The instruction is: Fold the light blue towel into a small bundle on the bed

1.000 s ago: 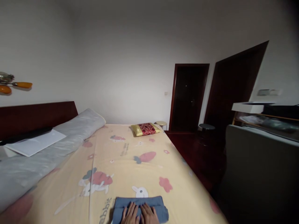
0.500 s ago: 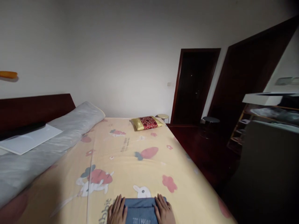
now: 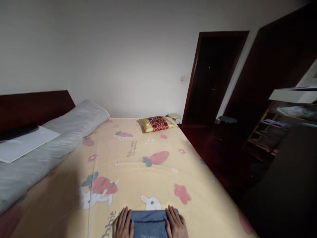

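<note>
A folded blue cloth (image 3: pixel 148 228) with white lettering, upside down to me, lies on the bed at the bottom edge of the view; its near part is cut off. My left hand (image 3: pixel 123 224) rests along its left edge, fingers stretched out and lying flat. On the right edge lies my right hand (image 3: pixel 176 223), also flat with fingers extended. Both thumbs point inward onto the fabric. Under them is a cream bed sheet (image 3: pixel 133 178) printed with rabbits, carrots and pink flowers.
A gold and red pillow (image 3: pixel 157 123) sits at the bed's far end. On the left, a grey rolled quilt (image 3: pixel 74 122) bears a white board (image 3: pixel 29 145) below the dark headboard (image 3: pixel 32 107). Stools (image 3: pixel 227 119), a door (image 3: pixel 215 79) and a shelf rack (image 3: pixel 268 132) stand beyond.
My view has tilted and shifted slightly, so the door and shelf sit higher and further right. Both hands stay flat on the cloth; its lettering is lower in view.
</note>
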`<state>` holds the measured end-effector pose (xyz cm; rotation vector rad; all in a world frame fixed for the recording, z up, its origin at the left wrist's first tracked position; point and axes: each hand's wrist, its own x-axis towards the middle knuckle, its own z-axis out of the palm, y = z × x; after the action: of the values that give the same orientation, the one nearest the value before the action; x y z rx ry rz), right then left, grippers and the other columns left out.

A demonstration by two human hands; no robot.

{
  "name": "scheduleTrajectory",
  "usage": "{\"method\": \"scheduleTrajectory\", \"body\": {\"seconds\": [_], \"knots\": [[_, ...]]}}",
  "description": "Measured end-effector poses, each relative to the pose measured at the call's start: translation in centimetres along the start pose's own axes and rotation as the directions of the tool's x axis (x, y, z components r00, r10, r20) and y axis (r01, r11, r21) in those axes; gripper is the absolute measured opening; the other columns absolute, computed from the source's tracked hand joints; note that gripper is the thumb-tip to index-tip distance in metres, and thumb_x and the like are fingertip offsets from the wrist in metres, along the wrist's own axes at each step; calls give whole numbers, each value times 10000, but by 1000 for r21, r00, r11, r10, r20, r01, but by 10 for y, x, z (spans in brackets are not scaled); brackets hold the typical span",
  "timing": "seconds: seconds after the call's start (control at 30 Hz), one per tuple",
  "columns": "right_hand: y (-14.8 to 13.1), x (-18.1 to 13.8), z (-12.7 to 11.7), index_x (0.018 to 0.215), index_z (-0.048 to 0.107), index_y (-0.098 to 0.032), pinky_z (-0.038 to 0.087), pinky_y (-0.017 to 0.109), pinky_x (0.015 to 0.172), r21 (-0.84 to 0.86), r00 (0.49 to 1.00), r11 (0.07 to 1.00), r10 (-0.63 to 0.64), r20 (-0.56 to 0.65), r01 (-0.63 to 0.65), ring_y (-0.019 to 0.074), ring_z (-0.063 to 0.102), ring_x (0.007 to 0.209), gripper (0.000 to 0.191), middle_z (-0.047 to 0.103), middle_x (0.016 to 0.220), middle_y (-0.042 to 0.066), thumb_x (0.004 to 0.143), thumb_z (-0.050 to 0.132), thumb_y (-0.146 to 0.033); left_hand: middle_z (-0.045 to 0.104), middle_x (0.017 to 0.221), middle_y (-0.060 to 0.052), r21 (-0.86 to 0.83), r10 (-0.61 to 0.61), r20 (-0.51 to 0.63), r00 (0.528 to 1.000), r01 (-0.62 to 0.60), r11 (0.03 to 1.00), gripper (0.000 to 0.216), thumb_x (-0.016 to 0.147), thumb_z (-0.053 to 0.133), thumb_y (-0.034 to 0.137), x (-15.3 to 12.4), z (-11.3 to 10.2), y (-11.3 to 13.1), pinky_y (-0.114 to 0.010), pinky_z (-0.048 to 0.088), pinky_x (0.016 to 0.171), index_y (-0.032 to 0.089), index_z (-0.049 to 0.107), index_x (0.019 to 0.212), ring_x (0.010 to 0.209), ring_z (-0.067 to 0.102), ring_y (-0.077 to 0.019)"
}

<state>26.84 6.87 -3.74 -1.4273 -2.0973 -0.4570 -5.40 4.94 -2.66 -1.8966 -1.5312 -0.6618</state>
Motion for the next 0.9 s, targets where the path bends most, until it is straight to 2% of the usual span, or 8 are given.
{"method": "scheduleTrajectory", "body": {"seconds": [0.23, 0.37, 0.47, 0.6, 0.9], "knots": [[-4, 4, -12, 1348, 528, -259, 447, 317, 897, 7, 999, 1000, 5, 37, -5, 223, 584, 1196, 473, 581, 1356, 37, 915, 500, -448, 657, 1289, -12, -24, -4, 60, 998, 6, 1000, 417, 871, 461, 367, 4, -7, -1, -337, 340, 997, 274, 600, 1254, 1203, 545, -178], [-5, 4, -13, 1356, 519, -290, 446, 330, 917, 45, 994, 998, 47, 100, -51, 231, 572, 1212, 461, 576, 1359, 24, 925, 475, -450, 643, 1309, -12, -41, -31, 102, 994, 35, 999, 435, 874, 455, 367, 0, -3, -1, -342, 339, 1006, 287, 581, 1283, 1211, 542, -188], [-5, 3, -11, 1362, 509, -318, 449, 342, 925, 80, 987, 993, 75, 142, -87, 245, 568, 1217, 460, 568, 1367, 19, 929, 456, -463, 639, 1314, -4, -67, -51, 101, 994, 57, 996, 445, 874, 454, 368, -4, 1, -1, -343, 348, 1005, 307, 565, 1301, 1217, 540, -193], [-5, 2, -9, 1365, 506, -315, 448, 340, 926, 92, 989, 992, 78, 128, -90, 247, 565, 1221, 462, 566, 1370, 24, 930, 455, -463, 634, 1321, 1, -70, -52, 103, 993, 60, 996, 443, 874, 458, 369, -6, 4, -1, -342, 345, 1012, 310, 567, 1299, 1220, 538, -193], [-6, 4, -14, 1356, 519, -291, 446, 343, 938, 74, 986, 993, 77, 149, -89, 242, 557, 1231, 459, 553, 1381, 30, 934, 456, -459, 644, 1308, -25, -70, -20, 92, 996, 26, 997, 438, 871, 475, 358, -1, -2, -2, -343, 330, 1014, 273, 575, 1289, 1216, 538, -194]]}}
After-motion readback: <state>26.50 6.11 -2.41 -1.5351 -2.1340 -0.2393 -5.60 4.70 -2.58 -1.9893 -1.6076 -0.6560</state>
